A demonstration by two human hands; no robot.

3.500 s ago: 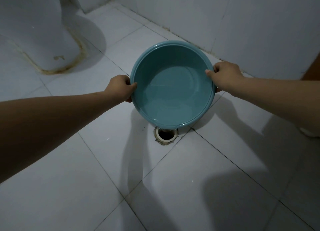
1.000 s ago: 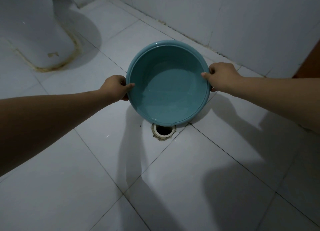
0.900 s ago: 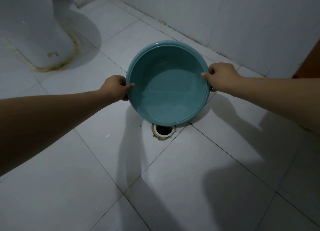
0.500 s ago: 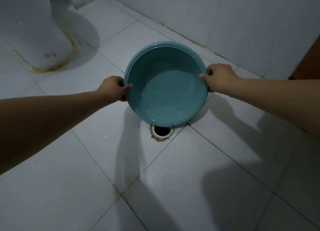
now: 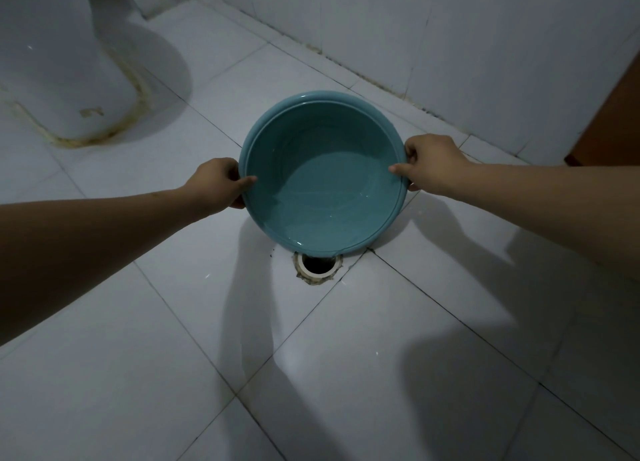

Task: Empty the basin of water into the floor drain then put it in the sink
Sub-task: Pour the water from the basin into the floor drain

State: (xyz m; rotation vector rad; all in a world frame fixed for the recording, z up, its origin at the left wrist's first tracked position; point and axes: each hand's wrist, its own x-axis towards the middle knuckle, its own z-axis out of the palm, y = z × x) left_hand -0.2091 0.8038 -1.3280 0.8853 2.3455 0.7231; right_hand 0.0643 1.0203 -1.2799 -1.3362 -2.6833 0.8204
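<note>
**Fingers clamped on the basin rim above the floor drain**

Fingers (image 5: 398,168) of the right hand (image 5: 433,164) pinched the right edge of the basin (image 5: 323,169): the thumb lay over the rim on the inside and the rest curled under the outside wall. The left hand (image 5: 216,183) gripped the opposite edge the same way, thumb tip on the inner rim and the other fingers wrapped beneath, mostly hidden by the basin.

The blue-green basin hung between the two hands above the tiled floor (image 5: 381,356), tilted so that its near lip dipped lowest. That lip sat directly over the floor drain (image 5: 317,266), covering the far part of the opening; only the near half of the white ring and the dark hole showed. Nothing lay between the lip and the drain.

To the upper left stood the base of a toilet (image 5: 62,79), well apart from the basin, with a yellowish stain line around its foot; its top was cut off by the frame. A white tiled wall (image 5: 450,45) ran behind the basin, and a brown panel (image 5: 613,121) was cut off at the right edge. Shadows of both arms fell across the floor.

Water (image 5: 322,211) pooled in the lower, near part of the basin, reaching up to the lip. Whether a stream was running over the edge was hard to make out in the dim light.
</note>
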